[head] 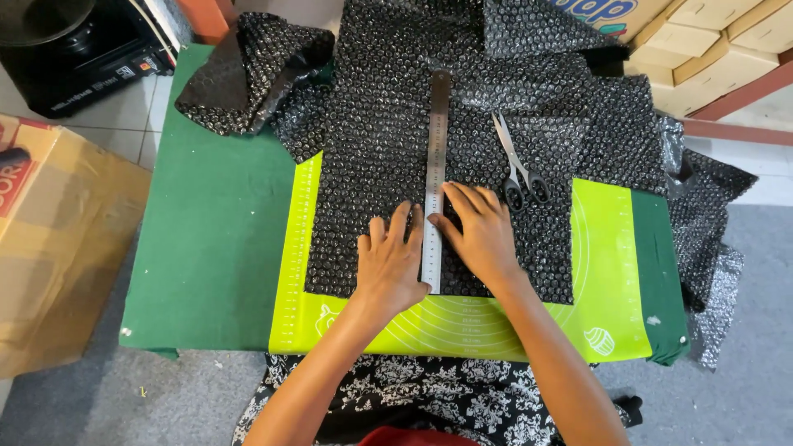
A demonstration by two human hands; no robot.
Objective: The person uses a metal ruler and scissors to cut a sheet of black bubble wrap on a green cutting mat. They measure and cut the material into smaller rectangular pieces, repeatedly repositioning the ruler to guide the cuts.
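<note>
While both hands press flat with fingers (402, 225) spread apart, the left hand (391, 266) and right hand (481, 235) flank a steel ruler (434, 177), which lies lengthwise on black bubble wrap (372, 149). Scissors (518, 169) rest closed just right of it. Beneath are a lime cutting mat (607, 272) and the green worktop (211, 239).
</note>
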